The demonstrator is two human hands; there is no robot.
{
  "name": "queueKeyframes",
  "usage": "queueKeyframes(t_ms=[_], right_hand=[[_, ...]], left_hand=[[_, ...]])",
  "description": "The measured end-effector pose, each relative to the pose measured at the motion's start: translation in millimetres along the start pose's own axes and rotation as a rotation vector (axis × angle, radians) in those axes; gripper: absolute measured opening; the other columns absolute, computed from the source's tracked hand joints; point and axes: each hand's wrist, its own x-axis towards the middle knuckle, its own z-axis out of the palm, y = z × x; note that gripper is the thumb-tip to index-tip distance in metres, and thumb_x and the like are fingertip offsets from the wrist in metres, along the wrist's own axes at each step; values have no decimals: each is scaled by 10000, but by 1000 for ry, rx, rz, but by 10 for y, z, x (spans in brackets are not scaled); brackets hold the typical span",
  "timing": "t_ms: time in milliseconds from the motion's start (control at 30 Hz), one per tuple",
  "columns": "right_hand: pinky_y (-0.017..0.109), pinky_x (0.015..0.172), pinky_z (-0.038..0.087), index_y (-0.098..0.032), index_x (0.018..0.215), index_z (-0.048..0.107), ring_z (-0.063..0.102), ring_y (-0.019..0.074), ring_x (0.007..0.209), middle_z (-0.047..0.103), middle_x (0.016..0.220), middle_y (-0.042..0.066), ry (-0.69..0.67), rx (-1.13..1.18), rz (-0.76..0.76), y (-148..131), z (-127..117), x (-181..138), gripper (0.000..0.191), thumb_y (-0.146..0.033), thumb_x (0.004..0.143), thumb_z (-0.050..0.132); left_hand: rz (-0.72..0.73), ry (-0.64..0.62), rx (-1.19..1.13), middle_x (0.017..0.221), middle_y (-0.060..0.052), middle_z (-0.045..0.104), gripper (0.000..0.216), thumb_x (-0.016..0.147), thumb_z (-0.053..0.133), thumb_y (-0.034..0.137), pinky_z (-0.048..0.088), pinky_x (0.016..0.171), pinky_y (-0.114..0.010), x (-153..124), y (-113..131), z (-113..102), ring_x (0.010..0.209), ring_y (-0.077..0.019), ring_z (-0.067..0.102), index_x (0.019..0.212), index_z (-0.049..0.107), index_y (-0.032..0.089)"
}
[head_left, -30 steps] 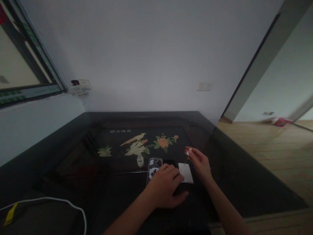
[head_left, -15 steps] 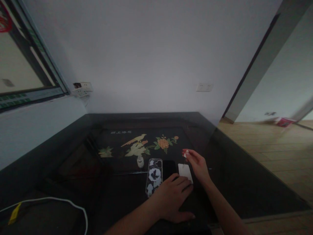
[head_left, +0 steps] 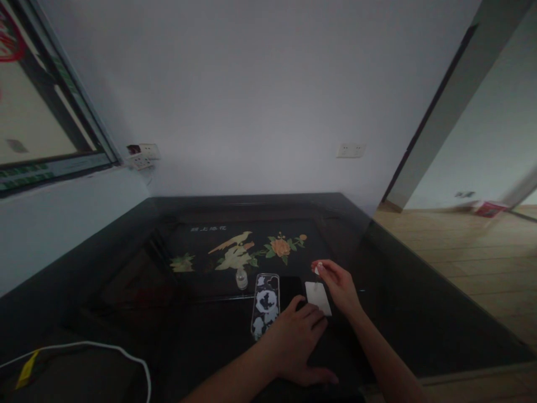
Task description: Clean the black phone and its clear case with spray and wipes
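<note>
My left hand (head_left: 300, 341) lies flat with fingers spread on a dark phone (head_left: 292, 288) on the black table (head_left: 201, 313). Just left of the phone sits a clear phone case (head_left: 265, 305) with a black-and-white pattern. My right hand (head_left: 338, 285) hovers above the table with thumb and forefinger pinched on a small white piece (head_left: 318, 269) with a red edge; what it is I cannot make out. Under that hand a white rectangular sheet (head_left: 318, 296) rests beside the phone.
A small clear bottle (head_left: 241, 277) stands behind the case. The table has an inlaid bird-and-flower picture (head_left: 247, 251). A white cable (head_left: 104, 350) with a yellow tag (head_left: 26, 369) curves at the front left. Wall sockets (head_left: 140, 155) are at the left; wooden floor (head_left: 461, 257) lies right.
My left hand slid back toward me along the phone, uncovering the patterned case and the phone's far end. My right hand kept its pinch and sank slightly.
</note>
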Motion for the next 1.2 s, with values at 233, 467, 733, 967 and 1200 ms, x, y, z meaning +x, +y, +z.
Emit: queueKeyframes(t_ms=[233,467,733,967,1200], right_hand=[[364,860,581,-197,941,761,733,253,912,782,971,105,16,-8,12,55,-27,8,366,-551,857,720],[373,870,585,-192,923,765,731,257,914,784,968,110,12,-30,-7,44,-39,4,394,-576,856,709],[431,933,577,-191,1030,759,740,289,984,785,1051,127,46,36,46,67,-29,22,440,-584,833,735],[444,884,605,-182,1065,748,745,313,1007,783,1074,145,94,73,61,52,-28,32,481,-587,807,758],[464,936,587,-186,1004,742,760,308,963,795,1011,134,137,90,75,27,-16,41,433,-548,773,802]], left_hand=[[5,0,-6,1312,-134,648,848,875,440,791,192,1200,-495,-8,-7,-13,1238,-301,552,1402,534,134],[1,4,-12,1336,-136,634,861,872,435,803,176,1206,-503,-12,-20,22,1261,-305,533,1406,530,135],[-4,-6,-3,1314,-130,645,829,870,451,795,219,1185,-502,-10,-17,-6,1239,-301,548,1374,560,146],[-3,18,-20,1302,-139,643,825,875,441,795,218,1180,-495,-20,-28,26,1237,-312,546,1371,567,148],[16,130,-66,1249,-102,654,718,890,455,769,346,1068,-439,-39,-111,-155,1154,-278,570,1325,599,215]])
